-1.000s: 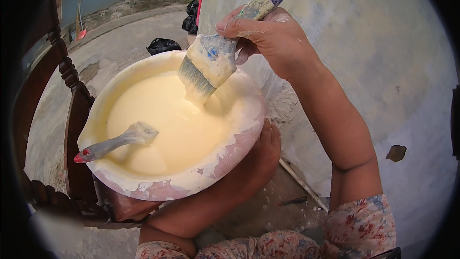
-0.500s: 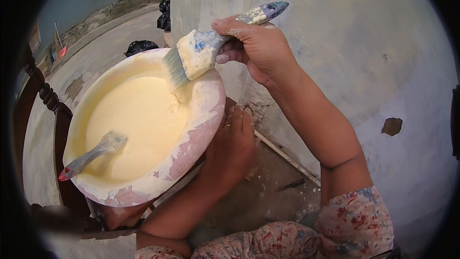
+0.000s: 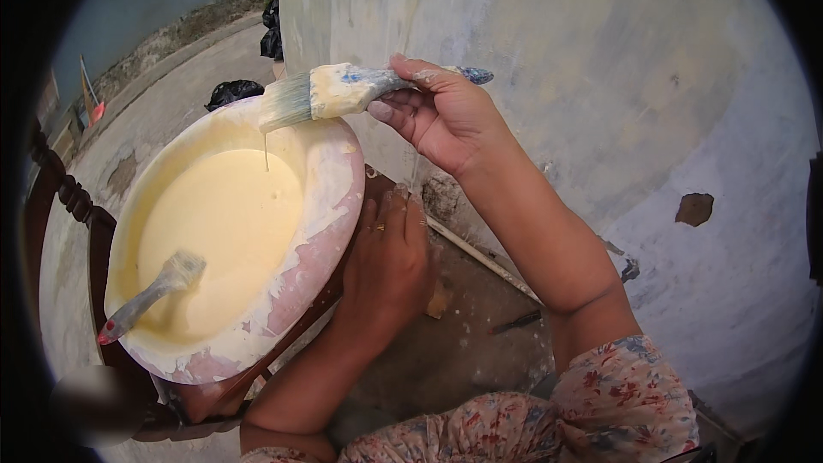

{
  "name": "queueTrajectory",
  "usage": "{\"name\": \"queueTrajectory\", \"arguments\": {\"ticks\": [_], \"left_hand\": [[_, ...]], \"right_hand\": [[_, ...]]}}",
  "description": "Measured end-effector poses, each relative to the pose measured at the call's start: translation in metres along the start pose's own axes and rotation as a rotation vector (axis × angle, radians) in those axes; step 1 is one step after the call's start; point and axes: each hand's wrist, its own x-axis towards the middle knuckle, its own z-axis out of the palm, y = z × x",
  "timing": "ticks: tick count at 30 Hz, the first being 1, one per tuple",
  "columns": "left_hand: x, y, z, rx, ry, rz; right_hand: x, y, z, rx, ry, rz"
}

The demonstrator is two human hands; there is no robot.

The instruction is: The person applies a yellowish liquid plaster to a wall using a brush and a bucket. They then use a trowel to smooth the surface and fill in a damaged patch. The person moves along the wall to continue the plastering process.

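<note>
"Cream paint (image 3: 223, 214) below, a thread (image 3: 266, 151) hanging. Worried?"

"Slightly. My left hand (image 3: 390, 261) sits beside the basin (image 3: 313, 270), its hold unclear. My right hand (image 3: 450, 124) grips the wide brush (image 3: 339, 90), fingers closed, above the rim; swinging toward the wall (image 3: 583, 77) could fling that thread outside."

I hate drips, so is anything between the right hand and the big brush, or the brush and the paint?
Nothing visible blocks either. The right hand holds the big brush, and only a thin drip hangs between its bristles and the yellow paint. The other brush lies off to the left.
</note>
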Motion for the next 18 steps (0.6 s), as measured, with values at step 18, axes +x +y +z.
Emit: {"name": "queueTrajectory", "arguments": {"ticks": [18], "left_hand": [[-0.004,-0.004,0.009,-0.045,0.021,-0.037]], "right_hand": [[0.030,-0.072,-0.120,-1.423,0.210,-0.765]]}}
